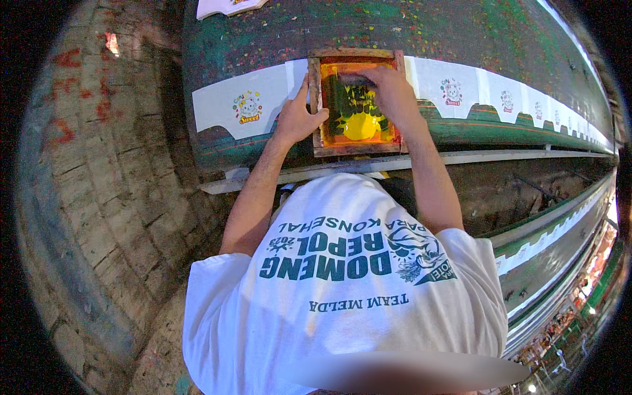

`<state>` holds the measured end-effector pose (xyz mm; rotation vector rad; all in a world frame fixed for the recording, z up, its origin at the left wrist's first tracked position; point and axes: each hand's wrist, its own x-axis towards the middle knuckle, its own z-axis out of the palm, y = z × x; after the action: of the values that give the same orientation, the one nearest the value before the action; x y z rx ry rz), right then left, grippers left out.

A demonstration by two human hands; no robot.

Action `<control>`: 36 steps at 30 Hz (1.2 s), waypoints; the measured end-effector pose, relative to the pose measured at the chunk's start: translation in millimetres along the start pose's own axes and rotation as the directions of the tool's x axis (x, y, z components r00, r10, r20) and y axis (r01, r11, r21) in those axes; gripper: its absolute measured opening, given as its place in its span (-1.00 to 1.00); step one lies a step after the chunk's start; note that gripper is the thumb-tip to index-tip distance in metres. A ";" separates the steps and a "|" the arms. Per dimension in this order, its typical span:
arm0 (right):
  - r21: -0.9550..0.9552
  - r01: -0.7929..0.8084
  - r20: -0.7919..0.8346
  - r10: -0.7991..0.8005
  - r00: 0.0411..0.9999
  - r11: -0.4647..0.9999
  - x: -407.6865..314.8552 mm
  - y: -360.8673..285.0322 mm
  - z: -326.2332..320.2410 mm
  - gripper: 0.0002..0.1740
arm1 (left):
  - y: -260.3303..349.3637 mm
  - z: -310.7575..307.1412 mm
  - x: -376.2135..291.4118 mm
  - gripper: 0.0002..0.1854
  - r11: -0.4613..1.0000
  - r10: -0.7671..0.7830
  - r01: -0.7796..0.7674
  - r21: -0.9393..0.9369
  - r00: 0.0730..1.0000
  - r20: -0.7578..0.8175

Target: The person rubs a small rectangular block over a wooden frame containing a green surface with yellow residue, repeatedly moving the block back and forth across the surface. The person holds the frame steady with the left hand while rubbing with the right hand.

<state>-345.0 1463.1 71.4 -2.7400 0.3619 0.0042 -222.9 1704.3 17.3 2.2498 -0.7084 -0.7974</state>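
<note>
A wooden-framed printing screen (359,151) lies on a row of white fabric pieces on a long green table. Yellow ink (362,127) is pooled in its near part, with thinner streaks farther up the mesh. My left hand (298,118) grips the screen's left rail, thumb over the wood and a finger stretched along the outer side. Over the far right part of the screen, my right hand (395,94) is bent with its fingers inside the frame. A dark edge shows by those fingers; what they hold is hidden.
Printed white cloth pieces, one at left (212,106) and several at right (452,94), line the edge of the ink-spattered table (345,24). A pale rail (474,157) runs along its near side. Another long table (558,266) stands at right. A block wall or floor surface (108,173) fills the left.
</note>
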 end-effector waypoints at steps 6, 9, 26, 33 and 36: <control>0.117 -0.008 -0.015 0.010 1.000 0.993 -73.8 -32.1 2.6 -0.45 | 6.3 -5.3 -1.6 0.25 1.000 0.019 -0.019 0.011 1.000 0.005; 0.216 -0.049 0.133 0.020 0.991 0.975 -74.8 -21.2 -6.0 -0.45 | 8.6 -7.2 -3.1 0.27 0.999 -0.003 0.004 -0.040 0.999 0.033; 0.199 -0.065 0.046 0.057 0.997 0.978 -60.4 -21.1 3.7 -0.33 | 9.5 -8.1 -3.4 0.28 0.999 0.019 -0.018 -0.034 0.999 0.042; 0.248 -0.081 -0.044 0.095 0.995 0.965 -83.6 -30.7 20.5 -0.29 | 11.1 -8.3 -0.6 0.24 0.997 -0.040 0.032 0.074 0.994 0.103; 0.238 -0.049 -0.061 0.065 0.996 0.970 -86.1 -28.5 16.4 -0.30 | 11.4 -7.9 3.1 0.22 0.997 -0.019 0.008 0.081 0.990 0.138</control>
<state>-420.4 1516.2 71.0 -2.4976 0.4306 -0.1105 -218.4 1697.9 29.2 2.2891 -0.8029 -0.9546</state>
